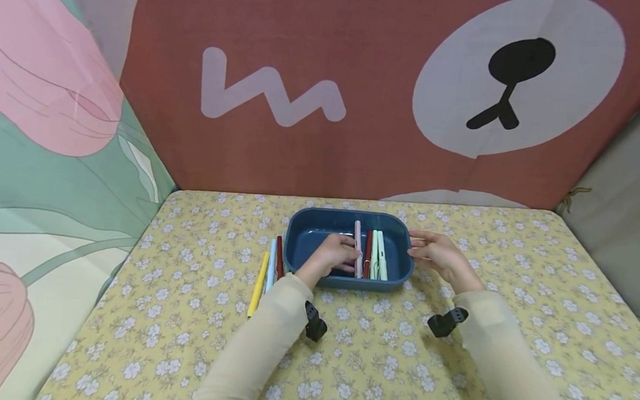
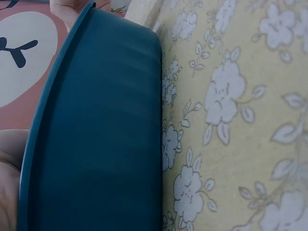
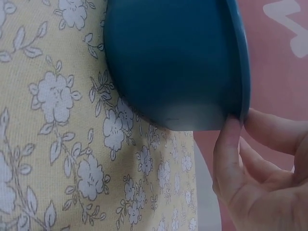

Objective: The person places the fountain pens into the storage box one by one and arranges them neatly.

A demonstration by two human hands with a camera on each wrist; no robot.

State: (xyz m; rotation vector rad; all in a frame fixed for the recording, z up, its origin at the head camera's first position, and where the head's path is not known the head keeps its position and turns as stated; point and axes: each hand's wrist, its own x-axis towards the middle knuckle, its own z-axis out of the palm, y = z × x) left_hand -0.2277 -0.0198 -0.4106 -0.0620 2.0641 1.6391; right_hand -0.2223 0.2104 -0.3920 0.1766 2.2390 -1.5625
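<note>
A dark blue rectangular box (image 1: 303, 280) stands on the table. My left hand (image 1: 328, 256) reaches over its near side and holds a pink pen (image 1: 358, 230) between thumb and fingers. Right of that pen, a dark red pen (image 1: 368, 253) and light green pens (image 1: 383, 263) lie side by side in the box. With my right hand (image 1: 439, 255) I pinch the box's right end; the right wrist view shows the thumb (image 3: 228, 149) against the outer wall at the rim. In the left wrist view the box wall (image 2: 96, 120) hides most of the left hand (image 2: 9, 183).
Left of the box lie a yellow pen (image 1: 258, 285), a light blue pen (image 1: 272, 262) and another dark red pen (image 1: 279, 256), partly behind the left forearm. A yellow flowered cloth (image 1: 178, 314) covers the table. Printed curtains (image 1: 301, 155) hang behind and at both sides.
</note>
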